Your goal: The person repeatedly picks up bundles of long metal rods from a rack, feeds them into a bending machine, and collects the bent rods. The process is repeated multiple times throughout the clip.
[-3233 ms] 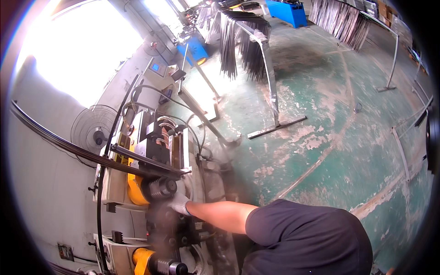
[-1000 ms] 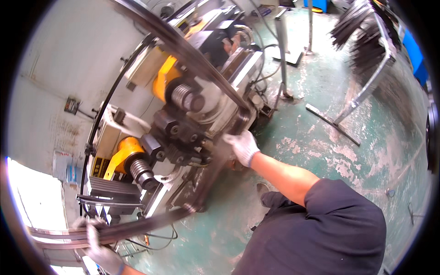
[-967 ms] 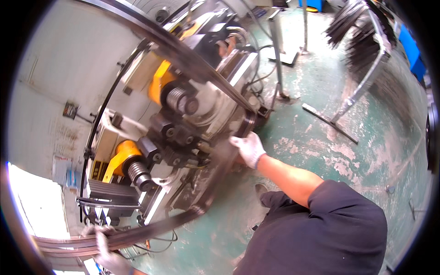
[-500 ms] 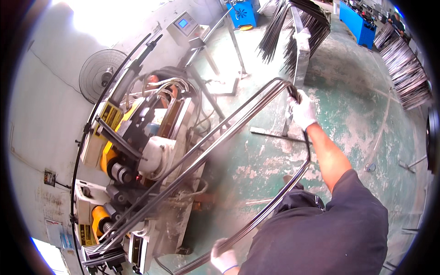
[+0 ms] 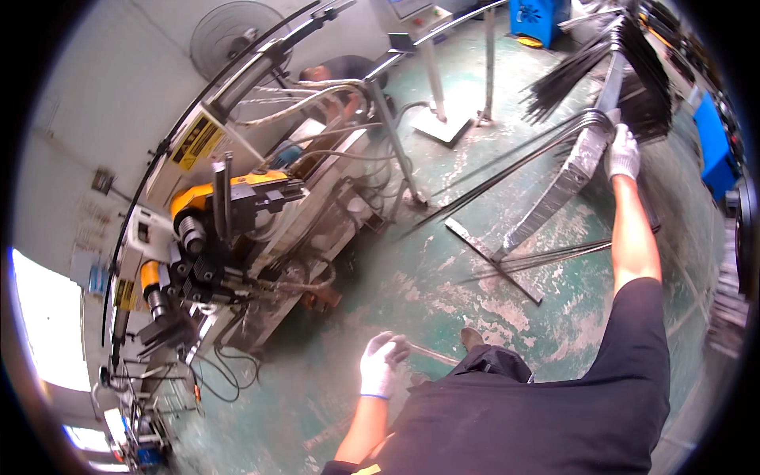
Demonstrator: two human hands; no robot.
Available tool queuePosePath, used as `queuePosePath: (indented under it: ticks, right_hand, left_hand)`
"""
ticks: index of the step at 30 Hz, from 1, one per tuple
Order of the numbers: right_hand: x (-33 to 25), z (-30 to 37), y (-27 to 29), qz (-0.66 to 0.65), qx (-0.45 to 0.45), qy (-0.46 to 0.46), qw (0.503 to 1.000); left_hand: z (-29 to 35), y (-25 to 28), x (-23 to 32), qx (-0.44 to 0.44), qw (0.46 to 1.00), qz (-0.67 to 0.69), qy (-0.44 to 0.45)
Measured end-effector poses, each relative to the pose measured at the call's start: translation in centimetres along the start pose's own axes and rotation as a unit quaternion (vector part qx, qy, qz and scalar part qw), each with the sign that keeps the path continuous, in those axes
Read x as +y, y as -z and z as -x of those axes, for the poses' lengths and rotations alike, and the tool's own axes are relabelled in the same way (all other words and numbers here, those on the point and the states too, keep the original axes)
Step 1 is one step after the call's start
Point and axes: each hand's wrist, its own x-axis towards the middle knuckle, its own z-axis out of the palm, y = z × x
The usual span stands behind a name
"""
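Observation:
My right hand (image 5: pixel 623 156), in a white knit glove, reaches out and is closed at the bend of a bundle of dark bent metal rods (image 5: pixel 518 164). The bend lies at a slanting grey rack beam (image 5: pixel 582 165); one side of the rods slopes left, the other passes behind my right forearm. The exact grip is partly hidden. My left hand (image 5: pixel 382 364), gloved too, hangs in front of my body, loosely curled and holding nothing. Farther up the same rack, more bent rods (image 5: pixel 645 83) hang in a thick bunch.
On the left stands a bending machine (image 5: pixel 229 198) with yellow parts, hoses and cables. Behind it a person (image 5: pixel 348 73) bends low. The rack's foot bar (image 5: pixel 495 261) lies across the green floor. A wall fan (image 5: pixel 237 39) and blue cabinets (image 5: pixel 716 146) are farther off.
The rods have moved away from the machine to the rack, carried by my right hand. My left hand has let go of them. The view has shifted too.

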Motion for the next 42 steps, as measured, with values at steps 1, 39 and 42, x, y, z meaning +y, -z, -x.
queuePosePath:
  ticks: [1,39,42]
  right_hand:
    - [0.1,-1.7,-0.3,0.038,-0.014,-0.021,0.999]
    - [-31.7,24.9,-8.5,-0.403,-0.425,0.013,0.811]
    - [-35.3,19.3,-9.8,-0.432,-0.409,0.009,0.804]
  left_hand:
    - [0.5,0.8,0.3,0.026,1.0,-0.001,-0.009]
    - [-20.8,-16.5,15.8,-0.122,0.899,-0.356,-0.226]
    - [-26.5,-21.2,20.9,-0.117,0.878,-0.367,-0.284]
